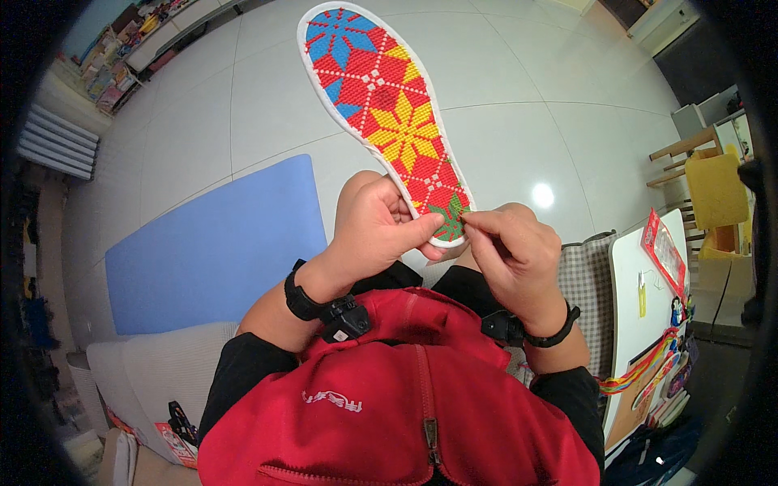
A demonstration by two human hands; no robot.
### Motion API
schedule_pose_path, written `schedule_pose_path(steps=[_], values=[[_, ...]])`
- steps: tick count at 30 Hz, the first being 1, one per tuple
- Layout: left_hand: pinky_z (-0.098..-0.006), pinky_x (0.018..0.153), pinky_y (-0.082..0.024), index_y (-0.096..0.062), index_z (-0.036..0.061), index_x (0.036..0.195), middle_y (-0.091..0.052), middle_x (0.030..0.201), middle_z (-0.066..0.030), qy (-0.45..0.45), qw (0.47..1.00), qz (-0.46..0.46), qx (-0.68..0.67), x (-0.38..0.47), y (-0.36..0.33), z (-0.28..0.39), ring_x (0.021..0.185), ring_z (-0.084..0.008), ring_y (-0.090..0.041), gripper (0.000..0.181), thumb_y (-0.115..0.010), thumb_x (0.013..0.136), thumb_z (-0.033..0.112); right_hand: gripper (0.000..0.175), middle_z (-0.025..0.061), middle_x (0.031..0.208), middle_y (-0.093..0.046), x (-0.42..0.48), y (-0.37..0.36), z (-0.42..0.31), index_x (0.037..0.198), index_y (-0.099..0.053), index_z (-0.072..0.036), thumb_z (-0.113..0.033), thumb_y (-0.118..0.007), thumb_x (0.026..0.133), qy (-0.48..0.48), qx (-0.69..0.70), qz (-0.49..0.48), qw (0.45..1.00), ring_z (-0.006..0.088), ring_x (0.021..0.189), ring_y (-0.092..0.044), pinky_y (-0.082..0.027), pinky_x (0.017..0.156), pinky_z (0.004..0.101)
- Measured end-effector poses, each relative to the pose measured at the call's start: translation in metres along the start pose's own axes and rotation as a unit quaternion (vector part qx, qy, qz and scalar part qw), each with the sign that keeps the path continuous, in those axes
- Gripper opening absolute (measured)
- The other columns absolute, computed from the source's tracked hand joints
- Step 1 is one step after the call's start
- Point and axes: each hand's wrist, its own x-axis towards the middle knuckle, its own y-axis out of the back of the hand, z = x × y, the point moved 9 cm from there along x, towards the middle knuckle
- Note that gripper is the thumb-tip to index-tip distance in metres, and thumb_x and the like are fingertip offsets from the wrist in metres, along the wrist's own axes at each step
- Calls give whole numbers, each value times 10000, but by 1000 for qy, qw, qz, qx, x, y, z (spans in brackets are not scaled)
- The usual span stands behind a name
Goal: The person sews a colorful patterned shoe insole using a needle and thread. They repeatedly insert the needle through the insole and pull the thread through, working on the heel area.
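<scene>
An embroidered shoe insole (pixel 389 121) with a white bound edge is held up over my lap, its heel end towards me. Red stitching covers most of it, with blue and yellow flower shapes and a green patch (pixel 448 226) at the heel. My left hand (pixel 389 222) grips the heel end, thumb on top and fingers beneath. At the right edge of the green patch, my right hand (pixel 513 240) has thumb and forefinger pinched together. Green thread shows by those fingertips; whether they hold a needle is too small to tell.
To my right, a white board (pixel 626 291) carries yellow thread snips (pixel 642 297), a red-edged plastic packet (pixel 664 252) and colourful thread skeins (pixel 644 367). A blue mat (pixel 219 249) lies on the tiled floor at left. A yellow-covered chair (pixel 717 188) stands far right.
</scene>
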Motion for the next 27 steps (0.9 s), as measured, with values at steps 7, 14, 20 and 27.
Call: schedule_pose_path(steps=[7,14,20,27], values=[[-285,615,-600,-483,-62,1142,-658,979,-159,-9,1000,-7,-14,1,-4,0,757,-221,-687,304,-595,866,-1,132,78,650,-608,-4,-1,5,842,-674,-11,59,-673,730,-21,11,-58,998,153,541,-565,-412,471,255],[-262,617,-580,-550,-67,1081,-664,978,-136,-4,1000,16,20,-1,-1,-9,729,-173,-678,234,-601,872,25,127,93,655,-613,-1,-2,2,834,-668,-12,47,-667,720,-19,-3,-59,998,189,543,-574,-431,485,283],[-287,493,-438,-568,22,865,-583,636,-103,-208,919,45,331,-2,-12,6,522,-207,-580,117,-646,779,33,60,129,653,-610,0,-15,8,754,-601,0,10,-655,730,-54,-93,-130,986,264,549,-576,-448,509,321],[-262,612,-545,-603,-71,1017,-670,899,-111,-84,983,51,158,8,11,-14,689,-183,-670,190,-582,906,81,133,56,852,-621,-24,-41,68,948,-535,-8,-65,-618,861,-282,299,-55,910,153,763,-615,-488,690,294]])
